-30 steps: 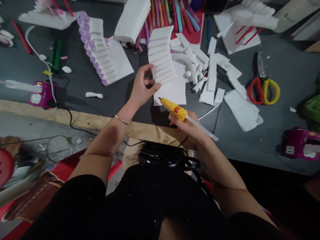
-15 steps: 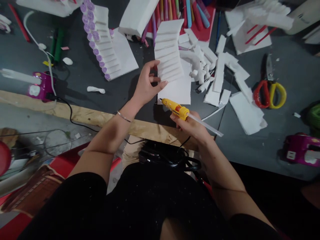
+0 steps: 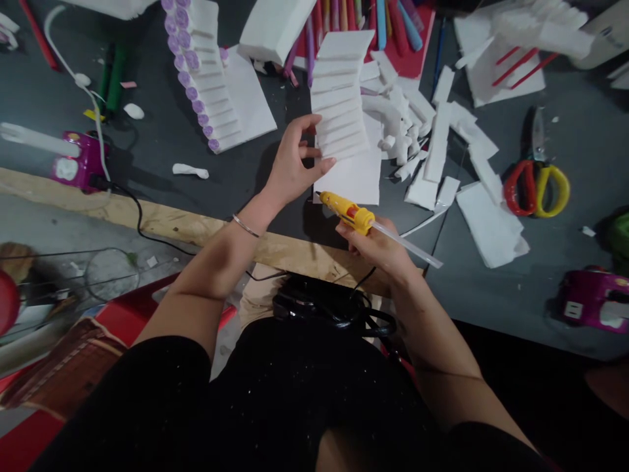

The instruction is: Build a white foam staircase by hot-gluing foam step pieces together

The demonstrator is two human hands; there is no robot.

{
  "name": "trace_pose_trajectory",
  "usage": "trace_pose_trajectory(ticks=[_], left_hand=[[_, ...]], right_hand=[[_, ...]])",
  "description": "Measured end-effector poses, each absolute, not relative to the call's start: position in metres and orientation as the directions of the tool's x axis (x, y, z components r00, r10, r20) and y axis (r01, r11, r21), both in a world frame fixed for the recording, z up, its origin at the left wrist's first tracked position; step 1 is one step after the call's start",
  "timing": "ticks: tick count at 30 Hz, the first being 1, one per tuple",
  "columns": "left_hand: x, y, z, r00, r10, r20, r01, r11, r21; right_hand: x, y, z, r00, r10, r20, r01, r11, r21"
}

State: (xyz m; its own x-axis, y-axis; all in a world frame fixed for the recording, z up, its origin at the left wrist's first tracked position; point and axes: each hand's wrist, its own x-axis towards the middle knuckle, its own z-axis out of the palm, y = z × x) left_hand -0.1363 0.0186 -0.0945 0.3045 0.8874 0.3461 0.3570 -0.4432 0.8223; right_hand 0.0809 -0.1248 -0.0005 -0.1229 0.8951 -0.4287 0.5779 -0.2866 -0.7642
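My left hand (image 3: 295, 160) is closed on the left edge of a small white model staircase (image 3: 339, 98), thumb at its lowest step and fingers along its side. The staircase stands on a flat white sheet (image 3: 358, 180). My right hand (image 3: 376, 246) grips a yellow hot glue gun (image 3: 346, 211), with a clear glue stick (image 3: 407, 244) poking out of its back. The gun's dark nozzle points at the sheet's lower left corner, below my left thumb. Some of my right fingers are hidden under the gun.
A second white staircase edged with purple rolls (image 3: 206, 78) stands to the left. White foam scraps (image 3: 435, 144) and red-and-yellow scissors (image 3: 535, 187) lie to the right. Purple power sockets (image 3: 83, 160) sit at the left. A wooden strip (image 3: 206, 236) lines the table's front edge.
The view has shifted slightly, so the things on the table appear a little farther right. Both hands keep their holds, and the glue gun stays near the sheet's corner.
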Motion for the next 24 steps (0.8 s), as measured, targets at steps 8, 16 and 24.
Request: trace_pose_trajectory(ticks=[8, 16, 24], left_hand=[[-0.136, 0.018, -0.0912, 0.293, 0.896, 0.334, 0.367, -0.428, 0.826], [-0.1351, 0.0166, -0.0895, 0.276, 0.897, 0.345, 0.351, -0.428, 0.832], [-0.136, 0.0187, -0.0925, 0.298, 0.898, 0.324, 0.376, -0.422, 0.825]], right_hand=[[0.0813, -0.1239, -0.0022, -0.119, 0.895, -0.431, 0.592, -0.284, -0.754], [0.0818, -0.1235, -0.0021, -0.124, 0.908, -0.401, 0.621, -0.245, -0.745], [0.0818, -0.1221, -0.0003, -0.102, 0.894, -0.436, 0.63, -0.281, -0.724]])
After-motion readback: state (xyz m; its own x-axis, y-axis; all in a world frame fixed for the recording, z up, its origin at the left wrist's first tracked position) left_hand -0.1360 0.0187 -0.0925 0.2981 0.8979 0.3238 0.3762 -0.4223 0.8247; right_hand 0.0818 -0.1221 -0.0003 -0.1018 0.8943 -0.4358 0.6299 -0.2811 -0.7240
